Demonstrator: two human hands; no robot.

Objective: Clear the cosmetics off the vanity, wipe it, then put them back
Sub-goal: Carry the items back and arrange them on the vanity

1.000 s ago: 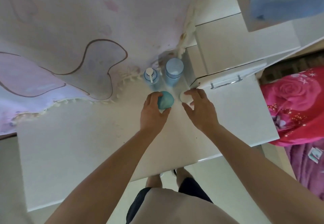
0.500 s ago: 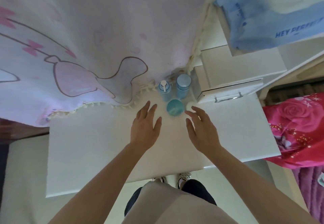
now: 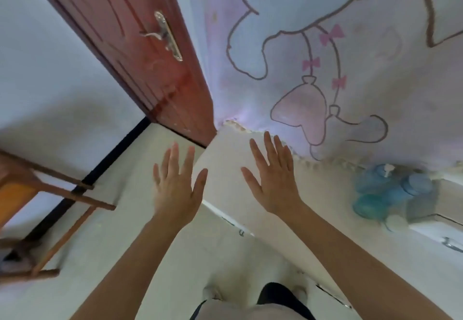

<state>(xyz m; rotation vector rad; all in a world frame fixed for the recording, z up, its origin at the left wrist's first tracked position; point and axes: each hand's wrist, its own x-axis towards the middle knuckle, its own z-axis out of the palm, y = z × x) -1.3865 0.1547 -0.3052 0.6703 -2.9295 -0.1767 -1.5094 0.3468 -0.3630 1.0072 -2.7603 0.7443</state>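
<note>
At the surface's (image 3: 323,209) back edge, far right, the blurred blue cosmetics (image 3: 390,194) cluster, well apart from the left hand (image 3: 175,189) and right hand (image 3: 275,184), whose fingers (image 3: 269,146) are spread and hold nothing.

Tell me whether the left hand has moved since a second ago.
Yes. The left hand let go of the teal jar and moved left, away from it, past the left edge of the vanity; it is open now.
</note>
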